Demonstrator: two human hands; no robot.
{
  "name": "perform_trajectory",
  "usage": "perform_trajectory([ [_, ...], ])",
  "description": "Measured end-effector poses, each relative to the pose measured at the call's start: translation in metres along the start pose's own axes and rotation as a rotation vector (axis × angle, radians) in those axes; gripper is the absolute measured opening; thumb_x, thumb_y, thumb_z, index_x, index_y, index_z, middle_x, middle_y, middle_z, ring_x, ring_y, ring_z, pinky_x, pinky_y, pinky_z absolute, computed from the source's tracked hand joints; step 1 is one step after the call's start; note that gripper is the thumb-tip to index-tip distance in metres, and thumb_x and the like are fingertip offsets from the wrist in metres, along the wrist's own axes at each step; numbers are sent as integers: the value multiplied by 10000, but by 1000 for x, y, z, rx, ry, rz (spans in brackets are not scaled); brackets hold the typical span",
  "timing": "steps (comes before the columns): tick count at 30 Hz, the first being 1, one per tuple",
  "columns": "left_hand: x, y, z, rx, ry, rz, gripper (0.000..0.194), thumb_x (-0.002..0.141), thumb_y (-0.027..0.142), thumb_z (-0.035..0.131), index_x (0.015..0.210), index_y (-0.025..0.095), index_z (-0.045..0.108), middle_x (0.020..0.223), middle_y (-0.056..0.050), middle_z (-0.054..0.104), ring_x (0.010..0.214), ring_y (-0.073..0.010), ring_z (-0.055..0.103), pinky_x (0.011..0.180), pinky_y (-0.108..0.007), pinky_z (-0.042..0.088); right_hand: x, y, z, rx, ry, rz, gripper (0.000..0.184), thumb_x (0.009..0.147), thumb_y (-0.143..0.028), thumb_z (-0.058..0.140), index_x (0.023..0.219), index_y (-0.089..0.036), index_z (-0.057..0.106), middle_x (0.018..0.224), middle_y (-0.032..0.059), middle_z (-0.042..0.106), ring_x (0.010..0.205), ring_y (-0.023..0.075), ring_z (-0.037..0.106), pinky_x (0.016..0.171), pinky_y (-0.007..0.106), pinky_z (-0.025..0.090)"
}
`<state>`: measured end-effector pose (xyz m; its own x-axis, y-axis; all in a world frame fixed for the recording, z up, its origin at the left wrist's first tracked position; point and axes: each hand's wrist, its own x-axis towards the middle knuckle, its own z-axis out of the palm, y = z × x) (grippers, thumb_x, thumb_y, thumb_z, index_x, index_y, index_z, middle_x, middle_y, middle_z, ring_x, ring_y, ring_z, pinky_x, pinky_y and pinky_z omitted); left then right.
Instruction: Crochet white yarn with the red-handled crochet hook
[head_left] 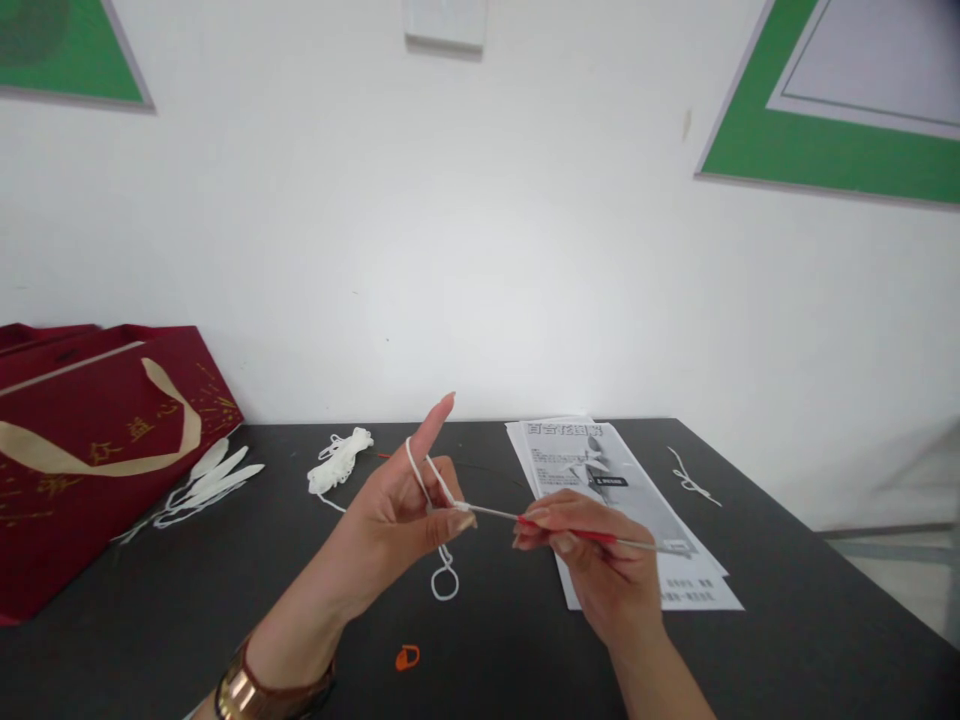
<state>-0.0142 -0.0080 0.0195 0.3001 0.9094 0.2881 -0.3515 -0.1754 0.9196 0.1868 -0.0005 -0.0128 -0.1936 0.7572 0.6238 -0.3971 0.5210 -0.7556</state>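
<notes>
My left hand pinches a small piece of white yarn work between thumb and fingers, with its index finger raised. White yarn loops round that finger and runs down to the pinch. Below the hand hangs a loose yarn loop. My right hand is closed on the red grip of a crochet hook. The hook's thin metal shaft reaches left to the yarn at my left fingertips; its tip is hidden there. Behind my left hand lies a white yarn bundle.
An orange stitch marker lies on the black table. Printed sheets lie under and behind my right hand. At left are a dark red bag and white leaf-shaped pieces. A yarn scrap lies at right.
</notes>
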Motion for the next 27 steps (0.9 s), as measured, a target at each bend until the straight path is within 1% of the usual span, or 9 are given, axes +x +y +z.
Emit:
perform_trajectory([
  [5, -1, 3, 3, 54, -25, -17, 815, 797, 149, 668, 1462, 357, 245, 770, 21, 564, 656, -95, 477, 594, -240, 364, 1, 6, 3, 109, 70, 92, 112, 838, -204, 663, 914, -221, 743, 836, 54, 729, 712, 167, 698, 622, 279, 592],
  [8, -1, 6, 1, 97, 13, -52, 742, 797, 165, 673, 1436, 319, 330, 770, 15, 582, 668, -97, 492, 607, -242, 372, 3, 7, 5, 136, 94, 126, 96, 824, -227, 680, 892, -217, 748, 806, 50, 730, 682, 162, 696, 608, 273, 589],
  [10, 0, 5, -1, 113, 37, -55, 727, 787, 170, 682, 1425, 300, 359, 742, 20, 581, 656, -98, 492, 611, -245, 374, 3, 7, 7, 151, 97, 149, 90, 815, -233, 690, 879, -214, 750, 798, 47, 732, 673, 160, 696, 605, 269, 587],
  [12, 0, 4, -1, 118, 57, -44, 770, 773, 171, 693, 1439, 305, 329, 714, 29, 571, 637, -98, 483, 601, -245, 370, 4, 8, 9, 162, 111, 177, 81, 803, -236, 702, 864, -210, 750, 791, 44, 734, 664, 160, 698, 601, 268, 588],
  [16, 1, 1, 2, 139, 113, -29, 913, 753, 177, 713, 1478, 349, 185, 669, 49, 554, 594, -98, 460, 564, -239, 348, 2, 9, 12, 144, 180, 241, 89, 818, -245, 687, 856, -187, 742, 742, 43, 735, 621, 155, 691, 576, 266, 588],
  [19, 1, -2, 5, 218, 190, 12, 981, 756, 175, 710, 1489, 354, 84, 639, 59, 557, 592, -109, 476, 583, -252, 361, 1, 10, 13, 107, 237, 215, 91, 838, -238, 662, 865, -177, 725, 678, 35, 725, 572, 142, 677, 534, 244, 570],
  [22, 2, -5, 7, 223, 197, 15, 1032, 750, 169, 713, 1487, 369, 19, 613, 70, 554, 566, -110, 484, 566, -248, 363, 3, 10, 13, 124, 259, 210, 85, 834, -248, 665, 851, -176, 707, 621, 17, 702, 521, 129, 660, 475, 210, 541],
  [24, 4, -8, 9, 150, 172, 4, 1062, 737, 166, 724, 1484, 372, -1, 603, 74, 554, 552, -108, 490, 544, -234, 359, 5, 11, 12, 155, 266, 256, 102, 828, -268, 671, 826, -170, 699, 584, 1, 673, 490, 113, 636, 463, 199, 531],
  [27, 7, -17, 15, 55, 175, 1, 1023, 736, 175, 727, 1490, 346, 56, 609, 70, 551, 550, -97, 481, 537, -219, 356, 7, 15, 12, 199, 308, 318, 111, 809, -288, 689, 814, -177, 697, 582, -26, 631, 474, 92, 591, 485, 212, 547],
])
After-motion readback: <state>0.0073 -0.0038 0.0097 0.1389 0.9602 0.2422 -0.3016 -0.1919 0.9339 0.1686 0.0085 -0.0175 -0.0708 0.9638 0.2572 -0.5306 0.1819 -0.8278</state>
